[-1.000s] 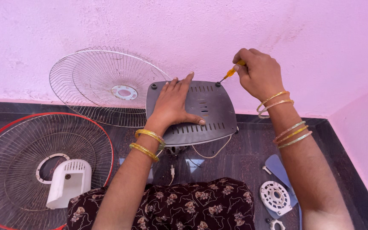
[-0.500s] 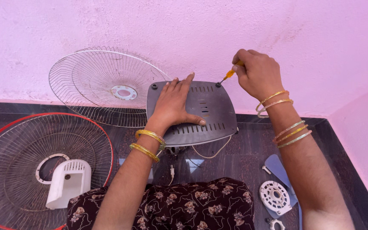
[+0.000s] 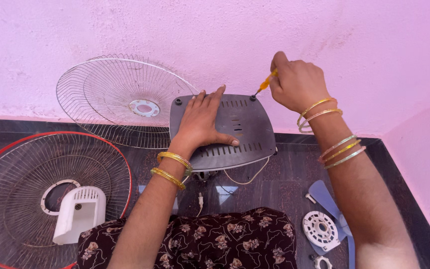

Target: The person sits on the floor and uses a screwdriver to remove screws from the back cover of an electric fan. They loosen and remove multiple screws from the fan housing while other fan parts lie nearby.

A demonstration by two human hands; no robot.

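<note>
— Left grip [image 3: 202, 122]?
— Spread flat, palm down on grey base [image 3: 247, 124], thumb out toward near vent slots. Holding nothing, just pressing.
— Far left first, then.
— Red-rimmed grille [image 3: 21, 164] lying on dark floor [image 3: 279, 192], white cover [image 3: 79, 214] resting on it. Beyond, plain wire grille [image 3: 110, 99] leaning on pink wall [image 3: 215, 35], just beside base.
— And base itself?
— Tilted up in middle, far edge against wall, underside facing camera; white cord [image 3: 247, 177] looping out beneath near edge. Floral cloth [image 3: 210, 239] at bottom, under forearms.
— Right grip [image 3: 297, 84]?
— Pinched shut round screwdriver [image 3: 264, 87], yellow handle mostly hidden in fist. Tip set on screw [image 3: 253, 97] at far right corner of base.
— Matching screw elsewhere?
— Another [image 3: 178, 101] at far left corner, just beside left fingertips.
— Further right?
— Pale blue blade [image 3: 327, 197] on floor with round white plate [image 3: 320, 230] on top, well apart from base. Small white piece at bottom edge, too cropped to tell.
</note>
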